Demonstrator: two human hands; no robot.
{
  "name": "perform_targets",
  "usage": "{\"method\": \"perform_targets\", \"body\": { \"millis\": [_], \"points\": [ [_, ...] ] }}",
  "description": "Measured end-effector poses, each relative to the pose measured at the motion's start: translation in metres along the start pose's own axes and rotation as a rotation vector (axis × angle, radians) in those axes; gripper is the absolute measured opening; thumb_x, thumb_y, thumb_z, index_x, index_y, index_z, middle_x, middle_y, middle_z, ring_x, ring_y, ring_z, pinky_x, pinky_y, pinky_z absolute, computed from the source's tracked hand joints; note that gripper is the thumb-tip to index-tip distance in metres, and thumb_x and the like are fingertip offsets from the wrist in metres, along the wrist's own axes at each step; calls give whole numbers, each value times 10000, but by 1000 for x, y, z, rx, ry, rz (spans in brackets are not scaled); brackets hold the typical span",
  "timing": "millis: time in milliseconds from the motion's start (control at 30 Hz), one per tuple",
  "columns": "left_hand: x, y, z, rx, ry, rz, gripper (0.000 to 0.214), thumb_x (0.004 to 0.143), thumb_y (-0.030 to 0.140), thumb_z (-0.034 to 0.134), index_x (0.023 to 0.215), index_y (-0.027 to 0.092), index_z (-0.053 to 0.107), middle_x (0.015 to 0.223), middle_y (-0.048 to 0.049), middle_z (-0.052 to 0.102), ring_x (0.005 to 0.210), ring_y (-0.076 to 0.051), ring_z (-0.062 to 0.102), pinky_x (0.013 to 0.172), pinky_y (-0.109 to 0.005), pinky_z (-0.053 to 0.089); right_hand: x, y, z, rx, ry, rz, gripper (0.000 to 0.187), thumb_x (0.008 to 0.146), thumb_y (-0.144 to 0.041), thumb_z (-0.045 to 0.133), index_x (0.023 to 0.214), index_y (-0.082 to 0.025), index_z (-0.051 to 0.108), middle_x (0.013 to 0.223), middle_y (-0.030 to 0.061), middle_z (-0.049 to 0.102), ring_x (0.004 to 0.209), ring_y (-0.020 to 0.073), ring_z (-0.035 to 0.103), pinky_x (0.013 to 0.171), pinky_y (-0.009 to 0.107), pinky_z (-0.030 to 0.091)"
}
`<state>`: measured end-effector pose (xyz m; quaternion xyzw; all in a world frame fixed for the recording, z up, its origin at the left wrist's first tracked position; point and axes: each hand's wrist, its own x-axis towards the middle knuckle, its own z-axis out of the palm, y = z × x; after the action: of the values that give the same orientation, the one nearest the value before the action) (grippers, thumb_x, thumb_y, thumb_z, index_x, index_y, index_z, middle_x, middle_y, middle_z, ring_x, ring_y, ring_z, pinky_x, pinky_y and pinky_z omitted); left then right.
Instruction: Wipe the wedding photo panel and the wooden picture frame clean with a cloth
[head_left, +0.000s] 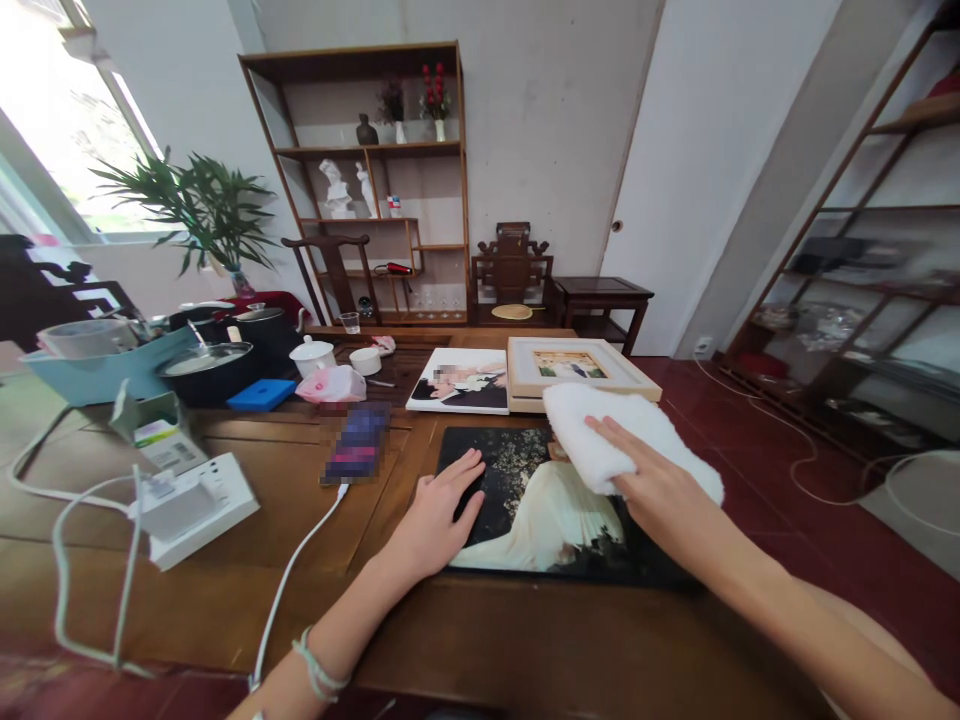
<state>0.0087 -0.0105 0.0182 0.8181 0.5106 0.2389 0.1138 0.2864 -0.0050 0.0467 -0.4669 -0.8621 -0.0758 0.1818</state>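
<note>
Left hand (446,510): fingers loosely spread, laid on the left side of the dark picture (555,515).
Right hand (645,475): fingers stretched over the towel (656,420); I cannot tell whether it pinches any.
Towel: beneath the right hand, over the picture's upper right.
Dark picture: under the left hand, reaching rightward past the right.
Wiping: seemingly the step in hand.
Next stroke: probably calls for even pressure, left hand steadying.

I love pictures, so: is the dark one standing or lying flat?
Lying flat: the dark picture faces up on the table, the left hand resting on it.
</note>
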Motion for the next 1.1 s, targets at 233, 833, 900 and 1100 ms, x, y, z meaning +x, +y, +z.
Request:
{"method": "perform_targets", "body": {
  "millis": [233, 833, 900, 1100],
  "points": [
    [2, 0, 0, 1, -5, 1, 372, 892, 234, 388, 1243, 163, 487, 1389, -99, 420, 1308, -197, 347, 1040, -445, 319, 15, -6, 12, -7, -231, 30, 339, 709, -3, 451, 963, -96, 654, 1424, 162, 318, 1321, 339, 203, 1060, 547, 219],
    [2, -2, 2, 12, -4, 15, 375, 894, 235, 389, 1247, 153, 486, 1390, -104, 419, 1309, -202, 345, 1038, -448, 321, -13, -11, 1, 40, -141, -129, 274, 864, -342, 475, 891, -178, 693, 1438, 140, 302, 1301, 356, 264, 1006, 584, 250],
    [2, -1, 1, 13, -11, 13, 377, 895, 234, 387, 1249, 148, 484, 1390, -105, 419, 1310, -201, 342, 1039, -448, 319, 2, 8, 9, 17, -150, -132, 308, 884, -353, 438, 973, -173, 671, 1420, 143, 338, 1319, 349, 220, 1015, 617, 193],
    [1, -1, 1, 22, -23, -4, 382, 898, 240, 380, 1255, 148, 478, 1397, -101, 410, 1315, -192, 334, 1048, -436, 309, 13, 15, 16, 22, -175, -151, 314, 892, -299, 414, 1072, -160, 631, 1416, 126, 352, 1328, 332, 198, 1027, 600, 197]
  ]
}}
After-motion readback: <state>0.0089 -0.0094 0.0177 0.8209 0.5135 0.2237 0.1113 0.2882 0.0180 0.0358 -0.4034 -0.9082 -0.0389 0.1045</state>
